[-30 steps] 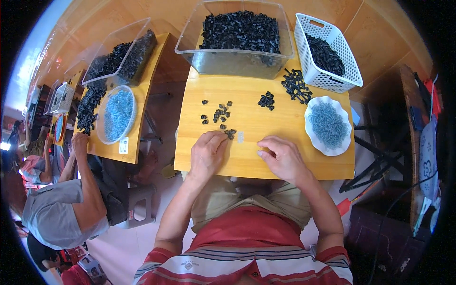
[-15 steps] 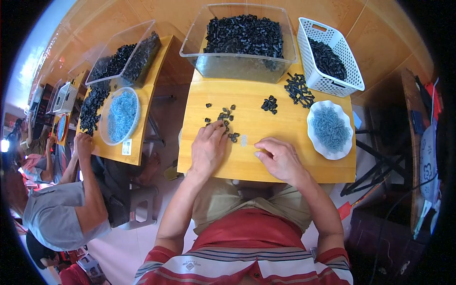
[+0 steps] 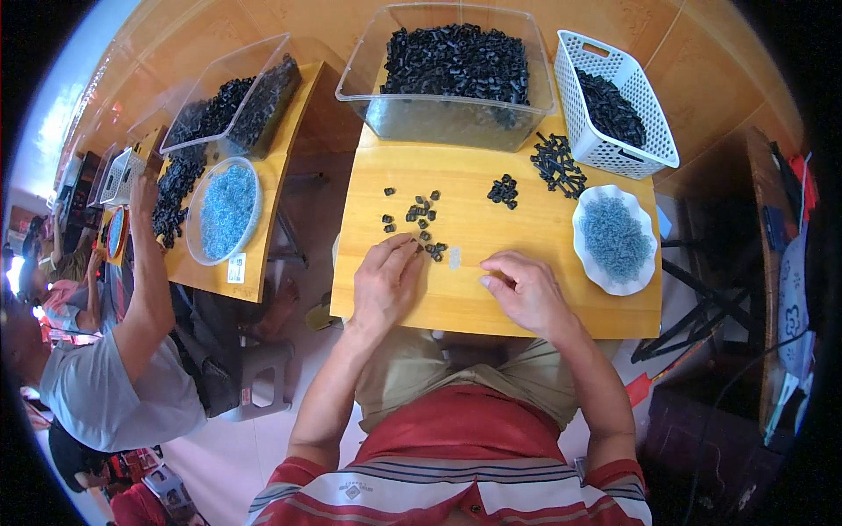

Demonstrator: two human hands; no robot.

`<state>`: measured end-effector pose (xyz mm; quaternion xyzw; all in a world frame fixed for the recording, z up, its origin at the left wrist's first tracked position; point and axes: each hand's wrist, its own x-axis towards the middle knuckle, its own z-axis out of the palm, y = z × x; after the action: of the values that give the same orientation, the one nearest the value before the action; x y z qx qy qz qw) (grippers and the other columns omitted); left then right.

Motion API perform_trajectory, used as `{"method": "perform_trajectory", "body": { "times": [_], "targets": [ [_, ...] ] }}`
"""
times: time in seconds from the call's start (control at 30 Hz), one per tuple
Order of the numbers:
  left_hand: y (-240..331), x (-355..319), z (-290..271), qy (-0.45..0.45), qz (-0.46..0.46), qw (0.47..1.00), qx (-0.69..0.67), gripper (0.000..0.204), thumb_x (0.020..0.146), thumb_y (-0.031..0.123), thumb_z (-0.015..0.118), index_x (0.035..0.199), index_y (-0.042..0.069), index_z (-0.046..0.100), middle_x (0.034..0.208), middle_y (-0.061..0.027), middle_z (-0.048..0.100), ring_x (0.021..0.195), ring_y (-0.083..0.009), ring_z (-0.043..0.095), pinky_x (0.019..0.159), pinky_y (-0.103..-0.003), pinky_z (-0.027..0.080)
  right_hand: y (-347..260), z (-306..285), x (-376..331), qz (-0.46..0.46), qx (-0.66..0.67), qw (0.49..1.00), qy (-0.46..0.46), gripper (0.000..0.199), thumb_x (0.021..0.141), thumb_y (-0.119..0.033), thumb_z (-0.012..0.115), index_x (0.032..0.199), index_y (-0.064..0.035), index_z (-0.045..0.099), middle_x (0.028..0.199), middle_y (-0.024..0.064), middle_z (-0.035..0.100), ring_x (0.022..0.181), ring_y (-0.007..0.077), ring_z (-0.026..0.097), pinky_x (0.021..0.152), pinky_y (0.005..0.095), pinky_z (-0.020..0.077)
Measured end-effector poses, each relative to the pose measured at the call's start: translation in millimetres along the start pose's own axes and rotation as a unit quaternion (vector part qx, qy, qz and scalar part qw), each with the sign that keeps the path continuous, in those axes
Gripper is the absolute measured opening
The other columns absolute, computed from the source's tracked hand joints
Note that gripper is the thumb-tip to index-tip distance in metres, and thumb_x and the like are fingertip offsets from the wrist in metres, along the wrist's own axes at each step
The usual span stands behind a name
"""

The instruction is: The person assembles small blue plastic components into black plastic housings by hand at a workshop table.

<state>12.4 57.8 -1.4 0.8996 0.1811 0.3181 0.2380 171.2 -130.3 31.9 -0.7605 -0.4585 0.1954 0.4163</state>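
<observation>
My left hand (image 3: 386,279) rests on the yellow table, fingers bent together with the tips on a small black plastic part at the edge of a loose scatter. Other small black plastic parts (image 3: 421,213) lie just beyond those fingertips. My right hand (image 3: 531,294) is loosely curled near the front of the table, thumb and forefinger apart. Nothing shows between them; the palm side is hidden. A small heap of black parts (image 3: 503,191) and a pile of longer black pieces (image 3: 559,167) lie farther off. To the right is a scalloped white dish (image 3: 581,250) of clear bluish small pieces (image 3: 616,237).
A clear plastic bin (image 3: 447,127) full of black parts stands at the back, beside a white perforated basket (image 3: 583,131) holding more. At left, a co-worker (image 3: 114,377) sits by another table (image 3: 289,149) with a similar bin (image 3: 237,114) and a round tub (image 3: 250,223).
My left hand's fingers have drawn back slightly toward me, showing more of the scattered black parts. The right hand has barely moved. The co-worker's arm has reached farther forward.
</observation>
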Motion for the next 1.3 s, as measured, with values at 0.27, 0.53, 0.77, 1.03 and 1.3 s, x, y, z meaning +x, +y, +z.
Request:
{"method": "perform_trajectory", "body": {
  "times": [0.27, 0.53, 0.77, 1.03, 1.3],
  "targets": [
    [-17, 14, -18, 0.021, -0.036, 0.996, 0.083, 0.052, 0.079, 0.013, 0.078, 0.126, 0.001, 0.059, 0.129, -0.0195, 0.057, 0.121, -0.0376, 0.053, 0.103, -0.045, 0.044, 7, -4, 2, -0.013, 0.007, 0.999, 0.04, 0.016, 0.088, -0.006, 0.069, 0.101, 0.0025, 0.068, 0.098, 0.0124, 0.07, 0.074, 0.0173, 0.066, 0.066, 0.0284, 0.0524],
    [-34, 49, 4, -0.045, -0.05, 0.996, 0.051, 0.056, 0.09, 0.027, 0.071, 0.134, -0.002, 0.052, 0.145, -0.0237, 0.046, 0.135, -0.0414, 0.042, 0.112, -0.046, 0.037, 18, 3, 12, -0.003, 0.04, 0.988, 0.15, 0.01, 0.087, -0.005, 0.067, 0.096, -0.0011, 0.068, 0.09, 0.0129, 0.069, 0.074, 0.0234, 0.068, 0.066, 0.0322, 0.0537],
    [-42, 55, -5, -0.108, -0.05, 0.992, -0.049, 0.034, 0.093, 0.018, 0.065, 0.122, 0.0, 0.064, 0.137, -0.0194, 0.055, 0.127, -0.0367, 0.053, 0.104, -0.041, 0.046, 20, 1, 9, -0.001, 0.027, 0.989, 0.143, 0.01, 0.087, -0.005, 0.068, 0.096, -0.0011, 0.068, 0.09, 0.0123, 0.068, 0.074, 0.0241, 0.068, 0.067, 0.0326, 0.0543],
    [-34, 51, -5, -0.126, -0.063, 0.987, -0.076, 0.031, 0.091, 0.016, 0.067, 0.117, -0.001, 0.066, 0.133, -0.0184, 0.058, 0.123, -0.0363, 0.055, 0.102, -0.041, 0.047, 13, 3, 17, -0.015, 0.042, 0.987, 0.154, 0.011, 0.086, -0.004, 0.068, 0.097, -0.0005, 0.067, 0.097, 0.0149, 0.069, 0.086, 0.0287, 0.069, 0.077, 0.0356, 0.0544],
    [-21, 52, 8, -0.097, -0.055, 0.993, -0.045, 0.043, 0.092, 0.024, 0.066, 0.126, -0.002, 0.059, 0.138, -0.0212, 0.053, 0.128, -0.037, 0.05, 0.106, -0.043, 0.044, 18, -6, 67, -0.097, -0.139, 0.958, 0.232, 0.028, 0.089, -0.012, 0.066, 0.113, 0.0008, 0.064, 0.122, 0.0225, 0.061, 0.118, 0.0392, 0.056, 0.1, 0.0444, 0.0444]
  ]
}}
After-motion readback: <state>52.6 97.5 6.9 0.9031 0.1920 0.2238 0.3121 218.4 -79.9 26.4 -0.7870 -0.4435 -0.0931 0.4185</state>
